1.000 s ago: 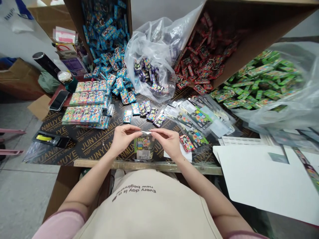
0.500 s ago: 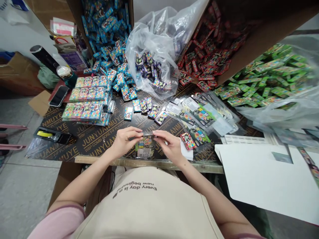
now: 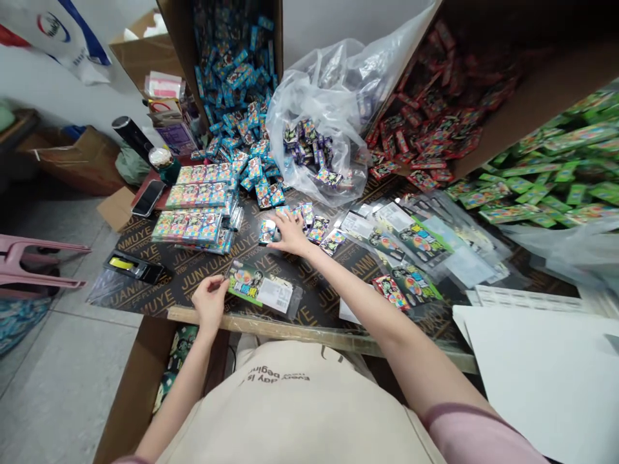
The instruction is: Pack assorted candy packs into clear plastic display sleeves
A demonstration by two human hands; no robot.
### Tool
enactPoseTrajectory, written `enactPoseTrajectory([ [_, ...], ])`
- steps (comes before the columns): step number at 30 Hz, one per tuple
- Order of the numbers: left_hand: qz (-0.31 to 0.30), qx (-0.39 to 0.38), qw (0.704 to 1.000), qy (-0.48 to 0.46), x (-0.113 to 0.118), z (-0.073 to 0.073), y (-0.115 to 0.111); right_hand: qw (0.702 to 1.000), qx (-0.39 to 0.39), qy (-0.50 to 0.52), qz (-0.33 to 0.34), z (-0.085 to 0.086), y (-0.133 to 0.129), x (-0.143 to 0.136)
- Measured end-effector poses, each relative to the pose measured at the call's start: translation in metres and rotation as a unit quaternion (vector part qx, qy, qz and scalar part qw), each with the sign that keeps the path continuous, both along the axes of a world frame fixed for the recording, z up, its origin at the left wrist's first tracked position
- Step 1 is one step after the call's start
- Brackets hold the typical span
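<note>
Left hand (image 3: 209, 300): pinching the clear packet (image 3: 261, 291) by its 9 o'clock end, near the table's (image 3: 159, 287) front edge.
Right hand (image 3: 290, 233): fingers spread on small packs (image 3: 312, 227), at 1 o'clock from the packet.

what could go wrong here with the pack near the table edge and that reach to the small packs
The sealed pack, pinched only at its end by the left hand, lies close to the table edge and might slide off. The right hand, reaching among loose small packs, could scatter them or pick up the wrong colour.
</note>
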State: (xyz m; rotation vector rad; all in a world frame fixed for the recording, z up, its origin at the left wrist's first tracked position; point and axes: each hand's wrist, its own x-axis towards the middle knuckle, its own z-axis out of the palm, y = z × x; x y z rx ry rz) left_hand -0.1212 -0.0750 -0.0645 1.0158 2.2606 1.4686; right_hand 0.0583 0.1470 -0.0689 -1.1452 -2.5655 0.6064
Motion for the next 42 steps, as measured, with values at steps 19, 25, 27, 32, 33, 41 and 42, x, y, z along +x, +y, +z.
enactPoseTrajectory([
  [19,-0.204,-0.041,0.868,-0.45,0.068,0.035,0.082,0.988,-0.016,0.152,-0.012,0.045,-0.112,0.093],
  [25,-0.325,-0.109,0.858,-0.383,0.077,0.029,0.073,0.984,-0.018,0.139,0.109,0.051,-0.117,0.101],
  [27,-0.425,-0.119,0.86,-0.255,0.066,0.024,0.064,0.989,0.004,0.128,0.079,0.045,-0.116,0.106],
  [32,-0.601,-0.196,0.754,0.177,0.034,0.009,0.038,0.994,0.064,0.083,-0.034,0.023,-0.111,0.13],
  [33,-0.595,-0.199,0.748,0.216,0.032,0.006,0.036,0.994,0.068,0.075,-0.038,0.02,-0.112,0.133],
  [41,-0.528,-0.095,0.814,0.224,0.044,0.007,0.05,0.995,0.083,0.039,-0.025,0.026,-0.127,0.128],
  [42,-0.529,-0.087,0.815,0.219,0.045,0.009,0.05,0.996,0.07,0.047,-0.009,0.028,-0.127,0.128],
])
